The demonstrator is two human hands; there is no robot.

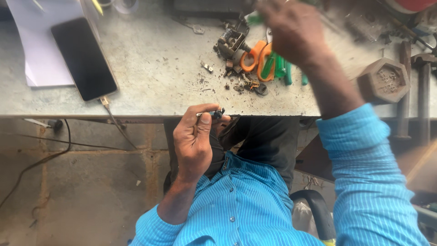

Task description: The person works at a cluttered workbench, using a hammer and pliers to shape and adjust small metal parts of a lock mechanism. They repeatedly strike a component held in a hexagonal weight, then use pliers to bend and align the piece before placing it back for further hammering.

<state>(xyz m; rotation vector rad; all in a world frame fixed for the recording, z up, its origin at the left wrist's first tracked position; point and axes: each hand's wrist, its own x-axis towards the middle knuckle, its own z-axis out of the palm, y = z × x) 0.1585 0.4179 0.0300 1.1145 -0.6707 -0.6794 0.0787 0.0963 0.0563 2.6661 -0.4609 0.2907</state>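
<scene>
My left hand is held close to my chest at the near edge of the grey metal workbench, pinching a small dark metal part between thumb and fingers. My right hand is blurred and reaches out over the far side of the bench, above orange-handled scissors and green-handled tools. Whether it holds anything I cannot tell. A small dark mechanical assembly lies just left of the scissors, with loose scraps and bits in front of it.
A black phone with a cable lies on white paper at the bench's left. A heavy hexagonal metal block and hammers are at the right. Cables run over the floor below.
</scene>
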